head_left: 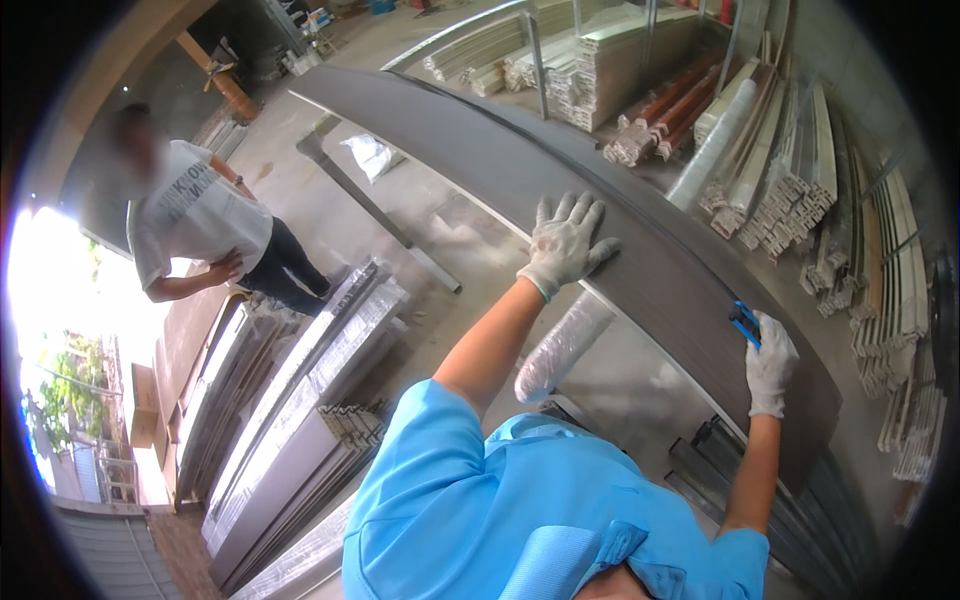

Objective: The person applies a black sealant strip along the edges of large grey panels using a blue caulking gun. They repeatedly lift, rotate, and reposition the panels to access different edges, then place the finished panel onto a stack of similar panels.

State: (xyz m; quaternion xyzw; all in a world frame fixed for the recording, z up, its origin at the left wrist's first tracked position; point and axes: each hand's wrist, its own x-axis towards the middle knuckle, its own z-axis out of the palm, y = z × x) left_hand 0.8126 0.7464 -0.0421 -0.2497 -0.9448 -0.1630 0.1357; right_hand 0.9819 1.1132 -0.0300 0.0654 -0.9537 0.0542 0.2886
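A long dark grey-brown panel (668, 282) stretches across in front of me, from the far left to the near right. My left hand (564, 245), in a whitish work glove, lies on the panel with its fingers spread. Farther right, my gloved right hand (771, 368) is closed round a blue utility knife (742, 320). The knife is over the panel near its far long edge; whether the blade touches the surface cannot be made out.
A plastic-wrapped roll (566, 345) shows below the panel. Wrapped panels (330, 375) are stacked to my left, where a person (215, 205) in a white shirt stands. Bundles of long profiles (790, 195) lie along the right, near a metal rack (538, 65).
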